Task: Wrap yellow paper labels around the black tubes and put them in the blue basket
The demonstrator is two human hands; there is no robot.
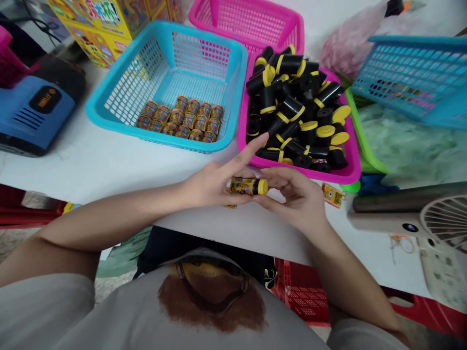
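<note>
Above the near edge of the table I hold a small canister [243, 186] lying sideways, with a yellow printed wrap and a yellow cap at its right end. My left hand [215, 183] is closed round its left part, the index finger stretched out toward the pink basket. At the cap end, my right hand [294, 194] has its thumb and curled fingers on either side of the canister. Just beyond both hands, a pink basket [355, 170] is heaped with black canisters [292, 108] with yellow caps. Part of a yellow printed piece [230, 206] shows beneath my left hand.
A blue basket [120, 129] at the back left holds rows of wrapped canisters [189, 120]. Left of it stands a blue machine [34, 109], with yellow boxes [98, 29] behind. A fan [412, 211] and a small orange packet [332, 195] lie to the right.
</note>
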